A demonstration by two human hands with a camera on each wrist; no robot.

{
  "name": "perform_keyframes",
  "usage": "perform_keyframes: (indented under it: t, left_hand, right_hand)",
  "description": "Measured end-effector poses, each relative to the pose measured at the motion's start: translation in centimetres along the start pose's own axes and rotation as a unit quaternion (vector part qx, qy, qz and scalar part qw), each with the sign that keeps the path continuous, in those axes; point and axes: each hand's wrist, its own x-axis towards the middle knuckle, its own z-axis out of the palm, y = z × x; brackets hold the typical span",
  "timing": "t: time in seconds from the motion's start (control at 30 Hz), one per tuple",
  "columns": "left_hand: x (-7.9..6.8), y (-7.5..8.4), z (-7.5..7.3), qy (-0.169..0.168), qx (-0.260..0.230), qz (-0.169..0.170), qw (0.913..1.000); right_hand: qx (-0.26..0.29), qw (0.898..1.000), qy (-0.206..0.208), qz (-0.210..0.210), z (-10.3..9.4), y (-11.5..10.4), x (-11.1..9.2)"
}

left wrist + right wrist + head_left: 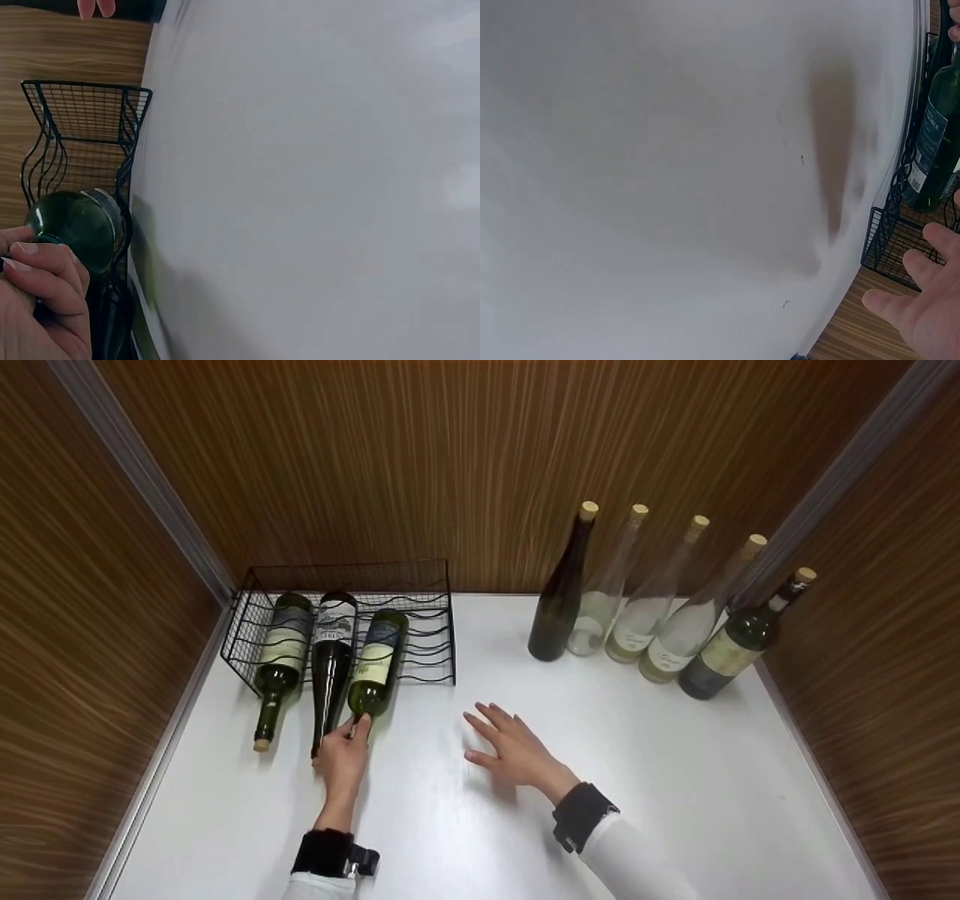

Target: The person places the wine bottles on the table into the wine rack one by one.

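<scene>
Left hand (345, 755): clamped on the neck of the gripped bottle, thumb and fingers curled round it.
Gripped bottle (373, 667): green glass, labelled; lying in the wire rack (451, 630) at far left, rightmost of three, base far, neck near.
Handling, judged: stiff and breakable, smooth enough to slip; probably heaviest in the body; fill not determinable.
Hold, judged: neck suitable for steering; body the better place for bearing weight, ideally with a second hand beneath.
Right hand (520, 750): fingers spread apart, holding nothing; over the counter (450, 825), right of the rack.
Dark bottle (331, 671): lying just left of the gripped bottle; neck end partly hidden by the left hand, contact not determinable.
Left green bottle (283, 649): lying leftmost in the rack, corked neck near.
Standing row, far right: tall dark bottle (556, 619), three clear bottles (632, 630), labelled green bottle (726, 651); all corked.
Far boundary: wood-grain panel (487, 465).
</scene>
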Motion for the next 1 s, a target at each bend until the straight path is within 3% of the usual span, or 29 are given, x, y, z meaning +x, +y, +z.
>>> perform_keyframes:
  t: [0.3, 0.6, 0.83, 1.0]
  left_hand:
    - [0.5, 0.1, 0.4, 0.003, -0.025, -0.013, 0.9996]
    - [1.6, 0.4, 1.3, -0.015, -0.040, -0.023, 0.9988]
    - [2.2, 0.5, 2.4, -0.011, -0.081, -0.016, 0.9965]
    - [2.2, 0.6, 2.9, -0.020, -0.075, -0.024, 0.9967]
  right_hand:
    - [-0.004, 1.000, -0.002, -0.011, 0.4, -0.2, 0.1]
    - [0.000, 1.000, 0.002, -0.016, 0.5, -0.4, 0.2]
    - [0.002, 1.000, 0.000, -0.015, 0.8, -0.4, 0.1]
    - [0.000, 1.000, -0.002, -0.012, 1.0, -0.3, 0.2]
